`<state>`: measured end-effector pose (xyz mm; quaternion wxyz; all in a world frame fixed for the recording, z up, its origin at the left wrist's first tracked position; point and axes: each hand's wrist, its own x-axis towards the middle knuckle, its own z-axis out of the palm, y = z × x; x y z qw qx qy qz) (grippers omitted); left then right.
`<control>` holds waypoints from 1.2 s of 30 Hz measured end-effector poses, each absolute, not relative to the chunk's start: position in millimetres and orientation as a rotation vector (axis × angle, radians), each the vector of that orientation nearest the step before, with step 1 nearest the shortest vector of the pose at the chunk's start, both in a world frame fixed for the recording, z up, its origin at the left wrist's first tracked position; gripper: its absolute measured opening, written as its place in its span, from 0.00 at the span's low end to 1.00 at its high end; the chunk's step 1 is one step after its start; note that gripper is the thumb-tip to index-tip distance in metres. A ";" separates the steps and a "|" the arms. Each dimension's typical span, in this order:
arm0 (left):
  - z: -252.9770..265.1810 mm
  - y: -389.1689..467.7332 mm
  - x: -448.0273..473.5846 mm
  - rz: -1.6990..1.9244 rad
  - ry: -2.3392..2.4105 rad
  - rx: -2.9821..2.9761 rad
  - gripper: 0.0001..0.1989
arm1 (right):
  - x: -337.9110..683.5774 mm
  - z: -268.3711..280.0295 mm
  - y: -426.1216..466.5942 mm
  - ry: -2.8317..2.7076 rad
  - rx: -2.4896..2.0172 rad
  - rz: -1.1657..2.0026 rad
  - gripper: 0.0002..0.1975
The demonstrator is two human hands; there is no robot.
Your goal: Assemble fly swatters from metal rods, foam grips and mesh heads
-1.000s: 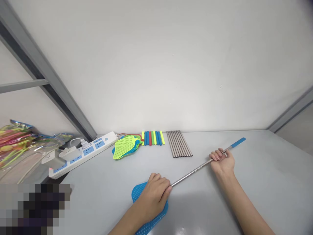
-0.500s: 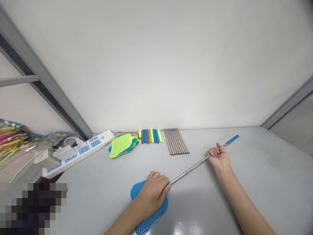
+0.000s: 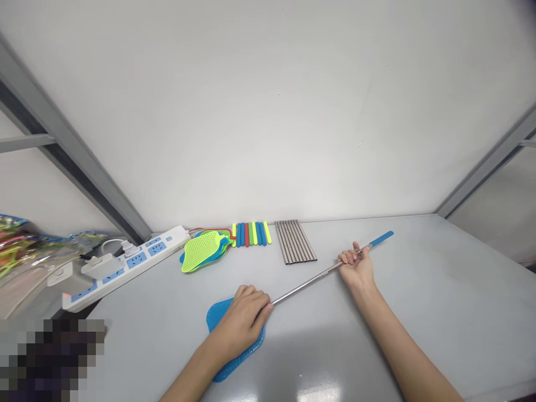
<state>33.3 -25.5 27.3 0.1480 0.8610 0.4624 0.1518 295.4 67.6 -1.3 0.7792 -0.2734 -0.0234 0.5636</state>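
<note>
A blue fly swatter [image 3: 218, 314] with a metal telescopic rod [image 3: 304, 284] and a blue grip [image 3: 382, 238] slants across the table from lower left to upper right. My left hand [image 3: 247, 315] is closed around the neck of the swatter, where the rod meets the perforated head, and covers part of that head. Farther up, close below the blue grip, my right hand [image 3: 355, 268] is closed on the rod, palm turned upward. The rod shows bare between both hands.
Stacked swatter heads [image 3: 203, 252] in green and blue lie at the back left. Beside them are a row of coloured grips [image 3: 251, 234] and a row of metal tubes [image 3: 295, 242]. A power strip [image 3: 138, 261] with plugs and plastic-bagged items [image 3: 46, 251] are at left.
Both hands and the swatter have shifted left in the view, along with a slight shift of the whole scene. The swatter's head has turned and tilted. Both hands keep their hold.
</note>
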 end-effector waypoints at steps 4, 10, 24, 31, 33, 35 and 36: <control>25.4 -26.3 30.5 0.421 1.331 2.452 0.15 | 290.7 -0.3 64.4 -0.044 -0.554 1.222 0.16; 22.9 -29.6 32.5 0.402 1.312 2.429 0.14 | 284.5 4.7 57.8 0.015 -0.502 1.173 0.18; 17.2 -27.8 28.2 0.431 1.319 2.348 0.14 | 272.2 5.7 51.3 0.053 -0.520 1.125 0.18; 17.2 -27.7 27.7 0.435 1.328 2.325 0.14 | 271.9 2.9 49.7 0.062 -0.495 1.140 0.19; 17.8 -27.8 27.4 0.424 1.334 2.311 0.14 | 271.6 1.9 49.3 0.058 -0.489 1.152 0.20; 18.6 -28.2 27.2 0.417 1.341 2.295 0.15 | 271.0 0.9 48.9 0.049 -0.482 1.164 0.20; 19.1 -28.5 27.1 0.420 1.346 2.287 0.15 | 270.8 0.5 48.7 0.044 -0.478 1.169 0.20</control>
